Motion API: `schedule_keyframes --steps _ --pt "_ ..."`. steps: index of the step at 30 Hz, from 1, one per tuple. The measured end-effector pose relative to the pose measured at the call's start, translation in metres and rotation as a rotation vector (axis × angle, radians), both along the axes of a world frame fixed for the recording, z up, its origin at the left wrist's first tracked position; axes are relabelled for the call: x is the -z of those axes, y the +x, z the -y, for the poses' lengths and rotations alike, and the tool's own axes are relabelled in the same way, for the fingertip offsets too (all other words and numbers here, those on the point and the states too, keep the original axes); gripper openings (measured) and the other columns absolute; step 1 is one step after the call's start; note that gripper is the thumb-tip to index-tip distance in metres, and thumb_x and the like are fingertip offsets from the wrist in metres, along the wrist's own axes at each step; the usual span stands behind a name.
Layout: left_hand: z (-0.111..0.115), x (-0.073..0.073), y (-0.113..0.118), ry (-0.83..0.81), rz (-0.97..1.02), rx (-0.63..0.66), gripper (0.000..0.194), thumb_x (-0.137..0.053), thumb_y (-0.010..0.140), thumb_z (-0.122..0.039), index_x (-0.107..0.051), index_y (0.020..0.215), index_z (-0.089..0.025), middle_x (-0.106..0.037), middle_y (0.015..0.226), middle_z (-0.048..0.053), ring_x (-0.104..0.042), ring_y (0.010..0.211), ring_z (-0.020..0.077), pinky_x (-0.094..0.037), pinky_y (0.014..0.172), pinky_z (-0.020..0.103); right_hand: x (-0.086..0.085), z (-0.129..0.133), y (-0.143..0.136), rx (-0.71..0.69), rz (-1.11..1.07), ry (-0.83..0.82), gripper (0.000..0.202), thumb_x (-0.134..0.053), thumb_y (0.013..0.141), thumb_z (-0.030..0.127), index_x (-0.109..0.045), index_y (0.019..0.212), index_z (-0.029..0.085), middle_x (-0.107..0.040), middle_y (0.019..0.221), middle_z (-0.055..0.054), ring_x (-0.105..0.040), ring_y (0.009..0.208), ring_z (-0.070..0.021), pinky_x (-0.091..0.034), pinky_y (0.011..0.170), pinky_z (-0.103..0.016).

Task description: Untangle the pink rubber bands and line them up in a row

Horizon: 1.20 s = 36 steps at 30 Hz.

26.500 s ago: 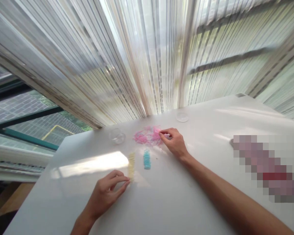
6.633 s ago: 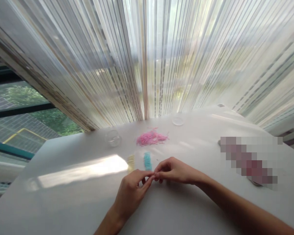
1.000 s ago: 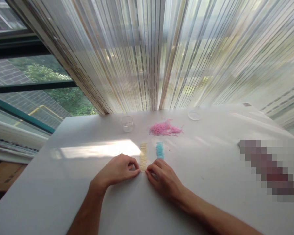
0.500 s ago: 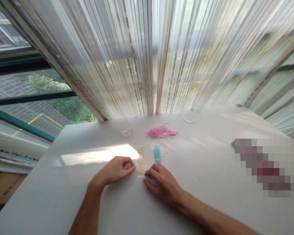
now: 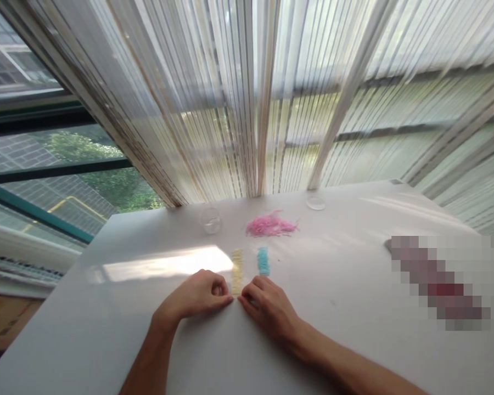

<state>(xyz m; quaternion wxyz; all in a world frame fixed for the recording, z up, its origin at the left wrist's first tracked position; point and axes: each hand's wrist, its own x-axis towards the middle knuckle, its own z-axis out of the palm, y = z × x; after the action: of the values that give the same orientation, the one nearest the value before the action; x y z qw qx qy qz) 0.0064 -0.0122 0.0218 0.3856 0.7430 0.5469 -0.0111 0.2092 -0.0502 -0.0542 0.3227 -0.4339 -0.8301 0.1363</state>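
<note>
A column of thin pale-yellow strips [image 5: 237, 269], laid crosswise one below another, lies on the white table. At its near end my left hand [image 5: 201, 293] comes in from the left, thumb and forefinger closed at one end of the lowest strip. Facing it, my right hand [image 5: 269, 304] has its fingers pinched at the strip's other end. The fingertips are close together and partly cover that strip. Beyond my right knuckles lies a shorter column of blue strips [image 5: 263, 260].
A loose heap of pink strips [image 5: 271, 224] lies farther back. Left of it stands a clear round container [image 5: 211, 221]; a clear round lid [image 5: 316, 203] lies to the right. A pixelated object [image 5: 440, 282] is at the table's right. Striped curtains [image 5: 247, 109] hang behind the white table [image 5: 354, 340].
My hands have come closer together at the near end of the yellow column. The right fingers have closed from a looser, more spread pose. The view has shifted slightly.
</note>
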Motion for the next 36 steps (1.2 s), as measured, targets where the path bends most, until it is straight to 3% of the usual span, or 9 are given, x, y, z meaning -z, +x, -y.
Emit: schedule_keyframes --steps 12,36 --pt "-0.0030 0.0037 0.0002 0.034 0.018 -0.005 0.028 -0.062 0.080 -0.043 -0.076 0.081 -0.018 -0.059 0.062 -0.001 -0.052 0.062 0.0143 -0.036 0.056 0.022 0.0058 -0.0032 0.0014 0.009 -0.002 -0.024 0.012 -0.064 0.093 0.023 -0.065 0.082 0.019 -0.064 0.080 -0.003 -0.062 0.076 -0.0171 -0.048 0.067 -0.026" --pt "-0.0028 0.0072 0.0002 0.029 0.023 -0.036 0.026 -0.064 0.078 -0.041 -0.075 0.076 -0.018 -0.060 0.063 -0.001 -0.052 0.061 0.0134 -0.036 0.055 0.021 0.0050 -0.0016 0.0016 0.016 -0.055 -0.045 0.009 -0.068 0.088 0.017 -0.065 0.080 0.018 -0.064 0.078 -0.003 -0.062 0.075 -0.0177 -0.049 0.067 -0.026"
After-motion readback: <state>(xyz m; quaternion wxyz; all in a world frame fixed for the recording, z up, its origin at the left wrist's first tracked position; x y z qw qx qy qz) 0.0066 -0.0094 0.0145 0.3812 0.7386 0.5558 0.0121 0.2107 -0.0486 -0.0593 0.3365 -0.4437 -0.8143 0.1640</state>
